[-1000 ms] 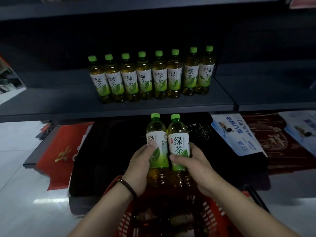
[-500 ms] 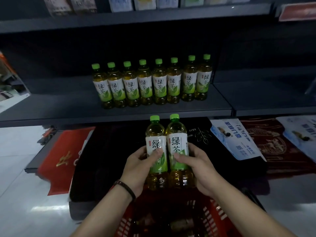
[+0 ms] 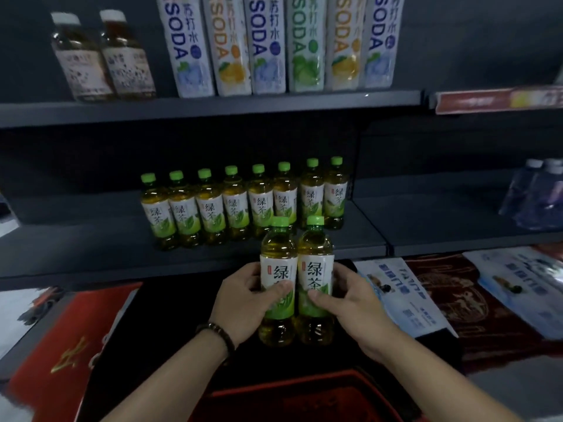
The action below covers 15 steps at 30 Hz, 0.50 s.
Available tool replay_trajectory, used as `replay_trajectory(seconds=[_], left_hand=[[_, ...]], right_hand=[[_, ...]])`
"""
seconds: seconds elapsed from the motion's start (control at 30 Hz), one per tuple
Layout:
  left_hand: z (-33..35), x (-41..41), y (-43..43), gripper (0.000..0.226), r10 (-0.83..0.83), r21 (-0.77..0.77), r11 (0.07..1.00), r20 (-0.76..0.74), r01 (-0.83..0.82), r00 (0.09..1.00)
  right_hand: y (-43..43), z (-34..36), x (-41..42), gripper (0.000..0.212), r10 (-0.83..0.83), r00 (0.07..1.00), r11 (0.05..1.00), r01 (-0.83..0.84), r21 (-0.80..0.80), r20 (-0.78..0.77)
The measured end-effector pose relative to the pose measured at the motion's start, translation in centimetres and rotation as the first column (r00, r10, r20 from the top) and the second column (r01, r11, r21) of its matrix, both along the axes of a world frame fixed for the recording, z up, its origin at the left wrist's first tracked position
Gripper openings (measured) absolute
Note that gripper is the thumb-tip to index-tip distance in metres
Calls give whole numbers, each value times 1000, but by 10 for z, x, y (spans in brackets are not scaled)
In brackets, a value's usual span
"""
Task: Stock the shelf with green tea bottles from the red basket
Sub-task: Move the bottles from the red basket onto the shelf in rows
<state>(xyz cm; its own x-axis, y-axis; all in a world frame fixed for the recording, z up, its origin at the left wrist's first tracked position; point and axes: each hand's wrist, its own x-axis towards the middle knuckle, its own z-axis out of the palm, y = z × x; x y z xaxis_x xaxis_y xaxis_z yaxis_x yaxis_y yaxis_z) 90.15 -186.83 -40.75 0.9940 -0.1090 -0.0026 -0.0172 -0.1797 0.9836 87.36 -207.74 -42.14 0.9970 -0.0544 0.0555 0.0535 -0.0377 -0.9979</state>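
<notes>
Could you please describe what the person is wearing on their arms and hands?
Both forearms are bare, with no sleeves in view and no gloves. The left hand has a dark beaded bracelet around its wrist. The right hand and its wrist carry nothing visible: no watch, band or ring.

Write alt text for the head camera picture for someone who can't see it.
Two hands, left hand and right hand, hold two green tea bottles upright, side by side, above a red basket, before a dark shelf with a row of eight matching bottles.
</notes>
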Motion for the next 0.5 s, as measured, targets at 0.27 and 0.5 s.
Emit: replay_trajectory(seconds=[0.27,0.5], left_hand=[[15,99,-89,43,-67,-5,998,93,68,993],[11,173,-143,41,-4,18,1000,196,1,981]], right_hand=[[-78,18,95,51,-114,990,987,122,-107,80],[-121,22,165,52,-164,957,960,211,-184,241]])
